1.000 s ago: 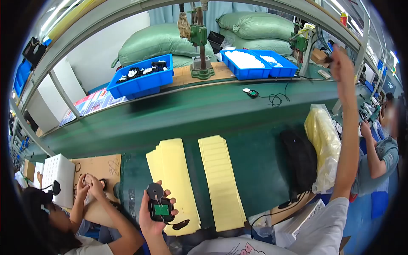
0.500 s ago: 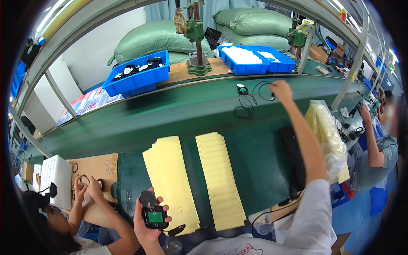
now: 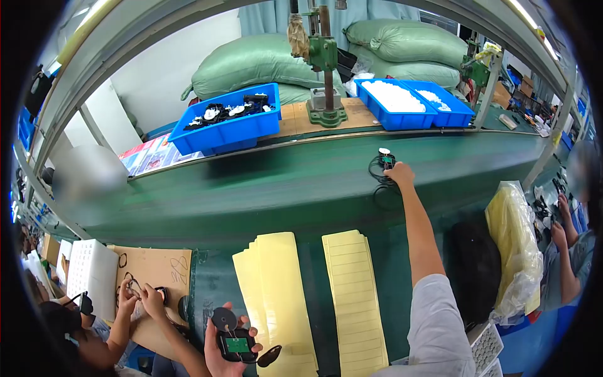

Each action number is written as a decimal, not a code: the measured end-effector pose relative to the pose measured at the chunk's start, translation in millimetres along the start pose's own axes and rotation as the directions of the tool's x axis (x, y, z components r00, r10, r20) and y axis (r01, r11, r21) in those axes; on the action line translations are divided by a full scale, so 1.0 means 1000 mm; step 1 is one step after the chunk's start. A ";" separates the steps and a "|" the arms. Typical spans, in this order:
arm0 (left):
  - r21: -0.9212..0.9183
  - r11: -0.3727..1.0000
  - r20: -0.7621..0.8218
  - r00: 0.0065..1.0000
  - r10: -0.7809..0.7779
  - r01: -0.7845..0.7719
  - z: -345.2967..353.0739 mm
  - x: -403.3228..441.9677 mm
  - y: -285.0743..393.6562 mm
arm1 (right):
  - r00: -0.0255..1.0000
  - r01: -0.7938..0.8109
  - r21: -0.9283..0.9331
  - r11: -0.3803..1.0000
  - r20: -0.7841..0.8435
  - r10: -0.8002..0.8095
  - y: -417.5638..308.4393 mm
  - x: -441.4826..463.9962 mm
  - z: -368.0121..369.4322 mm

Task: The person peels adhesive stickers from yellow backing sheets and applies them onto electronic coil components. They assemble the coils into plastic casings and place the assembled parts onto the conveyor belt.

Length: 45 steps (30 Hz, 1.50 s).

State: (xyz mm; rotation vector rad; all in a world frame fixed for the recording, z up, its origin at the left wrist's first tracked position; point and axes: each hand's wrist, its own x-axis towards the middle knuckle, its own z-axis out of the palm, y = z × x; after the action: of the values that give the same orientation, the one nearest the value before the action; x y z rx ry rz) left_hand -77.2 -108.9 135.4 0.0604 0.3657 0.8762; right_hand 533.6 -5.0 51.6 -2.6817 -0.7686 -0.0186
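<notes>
My left hand (image 3: pixel 227 349), low in the view, is closed around a small open black housing with a green circuit board (image 3: pixel 237 345). A round dark disc (image 3: pixel 224 318) hangs on thin wires at its upper edge, and a dark oval piece (image 3: pixel 269 356) sticks out to the right. My right hand (image 3: pixel 401 173) is stretched out over the green conveyor belt (image 3: pixel 301 182), its fingers closed on a second black housing with a green board (image 3: pixel 387 162). A white round piece (image 3: pixel 384 151) sits at that housing's far end, and a black cable (image 3: pixel 375 178) coils beside it.
Two stacks of yellow sheets (image 3: pixel 276 283) (image 3: pixel 353 295) lie before me. Blue bins (image 3: pixel 229 129) (image 3: pixel 402 120) and a green drill press (image 3: pixel 323 56) stand behind the belt. A co-worker's hands (image 3: pixel 141 296) work at left; another person sits at right, past a plastic-wrapped yellow bundle (image 3: pixel 512 239).
My right hand has moved left and down to the housing on the belt and closed on it. The view has shifted; my left hand still holds its housing.
</notes>
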 end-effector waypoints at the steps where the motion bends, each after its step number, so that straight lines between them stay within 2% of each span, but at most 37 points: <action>1: 0.069 0.997 0.006 1.000 0.020 -0.020 0.000 0.000 0.001 | 0.997 0.079 0.053 0.995 0.001 -0.080 0.004 0.007 0.004; 2: 0.136 0.990 0.014 0.999 0.041 -0.042 0.002 -0.001 0.001 | 0.987 0.160 0.106 0.981 -0.002 -0.161 0.010 0.016 0.004; 3: 0.124 0.992 0.057 0.998 0.031 -0.038 0.003 -0.003 0.001 | 0.970 0.242 0.155 0.958 -0.003 -0.244 0.019 0.022 0.003; 5: 0.091 0.995 0.117 0.993 0.025 -0.035 0.008 -0.016 0.000 | 0.933 0.357 0.376 0.855 -0.094 -0.348 0.031 0.014 -0.019; 6: 0.046 0.997 0.019 0.998 0.060 -0.061 0.024 -0.023 -0.004 | 0.902 0.428 0.450 0.784 -0.159 -0.401 0.030 -0.006 -0.048; 8: 0.032 0.996 0.057 0.995 0.077 -0.079 0.022 -0.032 -0.001 | 0.879 0.459 0.488 0.742 -0.131 -0.458 0.035 -0.058 -0.100; 9: 0.003 0.997 0.077 0.994 0.078 -0.078 0.023 -0.038 0.000 | 0.891 0.378 0.548 0.746 0.002 -0.453 0.037 -0.089 -0.126; 10: -0.015 0.997 0.093 0.993 0.075 -0.074 0.022 -0.043 0.000 | 0.926 0.211 0.597 0.774 0.130 -0.353 0.036 -0.128 -0.150; 11: -0.034 0.997 0.111 0.991 0.070 -0.066 0.022 -0.049 -0.001 | 0.917 0.182 0.596 0.782 0.184 -0.353 0.040 -0.159 -0.165; 12: -0.027 0.997 0.106 0.992 0.073 -0.071 0.022 -0.056 -0.002 | 0.899 0.180 0.538 0.824 0.250 -0.359 0.049 -0.184 -0.174; 14: -0.046 0.998 0.133 0.990 0.046 -0.041 0.018 -0.069 -0.006 | 0.876 0.258 0.482 0.837 0.250 -0.414 0.077 -0.220 -0.161; 15: -0.049 0.999 0.149 0.988 0.027 -0.019 0.014 -0.073 -0.007 | 0.843 0.350 0.380 0.856 0.270 -0.464 0.093 -0.231 -0.149; 17: -0.065 0.998 0.142 0.990 -0.013 0.023 0.006 -0.083 -0.008 | 0.824 0.401 0.322 0.858 0.283 -0.491 0.120 -0.253 -0.127; 20: -0.088 0.995 0.108 0.993 -0.038 0.048 -0.011 -0.090 -0.011 | 0.786 0.476 0.139 0.868 0.376 -0.491 0.125 -0.280 -0.129; 22: -0.093 0.993 0.115 0.992 -0.058 0.069 -0.030 -0.093 -0.014 | 0.852 0.421 0.133 0.897 0.281 -0.442 0.115 -0.296 -0.142; 23: -0.036 0.998 0.084 0.995 -0.049 0.053 -0.037 -0.092 -0.018 | 0.882 0.393 0.136 0.909 0.225 -0.415 0.107 -0.303 -0.143; 24: 0.023 0.999 0.053 0.998 -0.040 0.039 -0.045 -0.092 -0.022 | 0.838 0.518 -0.196 0.833 -0.077 -0.540 0.101 -0.306 -0.132; 26: 0.117 0.992 -0.018 0.999 -0.043 0.044 -0.057 -0.085 -0.030 | 0.819 0.568 0.078 0.819 -0.150 -0.554 0.036 -0.348 -0.140; 27: 0.122 0.991 -0.034 0.998 -0.057 0.061 -0.067 -0.077 -0.034 | 0.825 0.557 0.143 0.818 0.014 -0.565 0.007 -0.375 -0.142; 28: 0.127 0.989 -0.050 0.996 -0.072 0.078 -0.077 -0.070 -0.039 | 0.777 0.561 0.392 0.729 0.055 -0.627 -0.011 -0.402 -0.126; 29: 0.131 0.987 -0.066 0.994 -0.087 0.095 -0.086 -0.063 -0.043 | 0.591 0.703 0.517 0.489 -0.043 -0.805 -0.023 -0.419 -0.102; 30: 0.134 0.987 -0.082 0.993 -0.081 0.091 -0.095 -0.057 -0.048 | 0.513 0.765 0.474 0.436 -0.039 -0.858 -0.042 -0.442 -0.081; 31: 0.156 0.984 -0.079 0.995 -0.068 0.080 -0.101 -0.054 -0.051 | 0.479 0.751 0.445 0.488 0.143 -0.866 -0.054 -0.458 -0.075; 32: 0.178 0.982 -0.075 0.996 -0.056 0.069 -0.107 -0.052 -0.053 | 0.449 0.807 0.385 0.448 0.093 -0.889 -0.061 -0.468 -0.058; 35: 0.225 0.973 -0.053 0.998 -0.037 0.048 -0.112 -0.048 -0.057 | 0.418 0.816 0.381 0.435 0.130 -0.899 -0.066 -0.485 -0.042; 39: 0.233 0.971 -0.044 0.998 -0.039 0.048 -0.115 -0.047 -0.058 | 0.522 0.704 0.491 0.513 0.132 -0.842 -0.065 -0.488 -0.033; 42: 0.247 0.969 -0.055 0.998 -0.016 0.029 -0.113 -0.045 -0.060 | 0.552 0.604 0.594 0.531 0.168 -0.816 -0.068 -0.483 -0.023; 45: 0.240 0.971 -0.094 0.996 0.011 0.012 -0.110 -0.046 -0.065 | 0.543 0.579 0.643 0.502 0.155 -0.825 -0.068 -0.484 -0.025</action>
State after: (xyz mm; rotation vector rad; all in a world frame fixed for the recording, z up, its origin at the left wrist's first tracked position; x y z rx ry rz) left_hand -93.7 -196.3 32.4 0.2435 0.5598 0.8327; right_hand 87.9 -206.7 45.6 -1.6462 -1.7361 0.5484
